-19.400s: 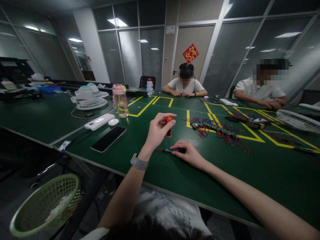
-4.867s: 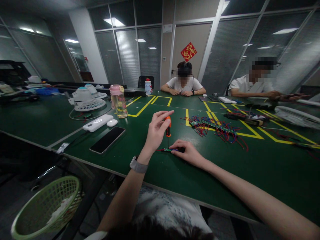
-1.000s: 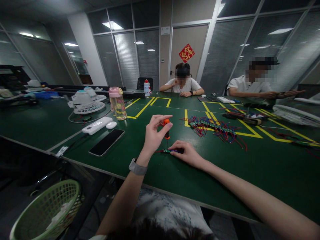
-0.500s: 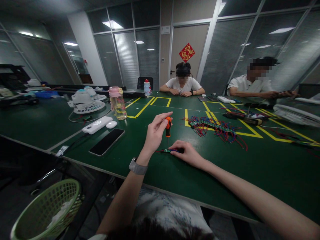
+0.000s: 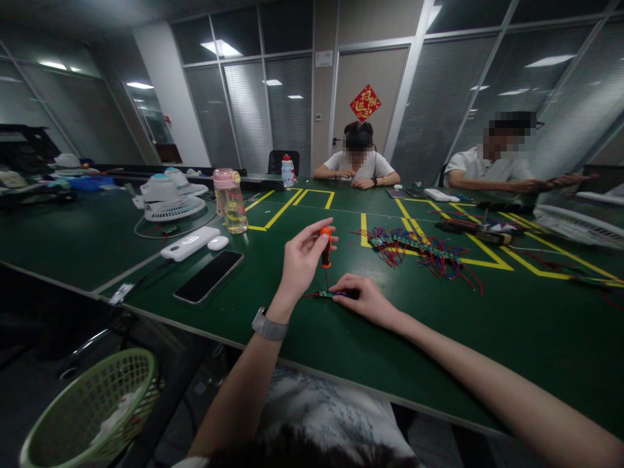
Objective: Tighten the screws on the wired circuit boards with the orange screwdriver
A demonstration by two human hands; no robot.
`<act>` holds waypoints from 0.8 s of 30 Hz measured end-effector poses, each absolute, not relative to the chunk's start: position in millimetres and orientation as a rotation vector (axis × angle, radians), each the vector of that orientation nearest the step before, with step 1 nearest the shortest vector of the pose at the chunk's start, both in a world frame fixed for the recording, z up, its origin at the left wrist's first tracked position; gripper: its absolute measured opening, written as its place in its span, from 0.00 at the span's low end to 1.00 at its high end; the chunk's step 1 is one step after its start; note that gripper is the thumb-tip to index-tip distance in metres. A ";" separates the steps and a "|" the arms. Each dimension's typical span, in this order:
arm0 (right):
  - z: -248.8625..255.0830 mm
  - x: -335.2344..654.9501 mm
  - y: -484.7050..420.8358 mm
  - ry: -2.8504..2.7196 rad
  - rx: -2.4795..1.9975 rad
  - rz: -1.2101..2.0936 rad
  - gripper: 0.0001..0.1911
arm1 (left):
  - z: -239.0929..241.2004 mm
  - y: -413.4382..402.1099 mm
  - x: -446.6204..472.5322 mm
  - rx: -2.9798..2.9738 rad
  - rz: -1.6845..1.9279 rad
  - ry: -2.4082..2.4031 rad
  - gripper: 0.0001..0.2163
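Note:
My left hand [image 5: 302, 259] grips the orange and black handle of a screwdriver [image 5: 326, 257]. The screwdriver stands nearly upright, its thin shaft reaching down to a small green circuit board [image 5: 324, 295] on the green table [image 5: 273, 416]. Pinched at the board's right end are the fingers of my right hand [image 5: 368, 299], partly hiding it. Red wire sticks out at the board's left, and dark blue wire shows near my right fingers. Whether the tip sits in a screw is too small to tell.
A row of wired circuit boards [image 5: 414, 247] lies right of my hands. To the left are a phone [image 5: 208, 277], a white power strip [image 5: 190, 244], a white case [image 5: 218, 243], a bottle [image 5: 231, 205] and a fan [image 5: 170, 198]. Two people [image 5: 358, 166] sit across the table.
My left hand and the screwdriver handle have shifted slightly left, with the fingers spread a little differently around the handle. The right hand and board have stayed put.

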State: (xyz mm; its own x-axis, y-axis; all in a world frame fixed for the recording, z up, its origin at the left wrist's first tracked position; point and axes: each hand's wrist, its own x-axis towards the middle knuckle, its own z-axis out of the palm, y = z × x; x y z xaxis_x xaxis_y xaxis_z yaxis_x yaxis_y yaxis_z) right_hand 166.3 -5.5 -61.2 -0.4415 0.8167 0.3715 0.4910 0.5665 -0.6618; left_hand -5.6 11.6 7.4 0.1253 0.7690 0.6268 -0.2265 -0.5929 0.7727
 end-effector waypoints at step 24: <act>-62.2 165.6 -5.1 -2.109 -1.039 0.610 0.08 | 7.5 9.9 -4.3 1.640 1.546 0.521 0.14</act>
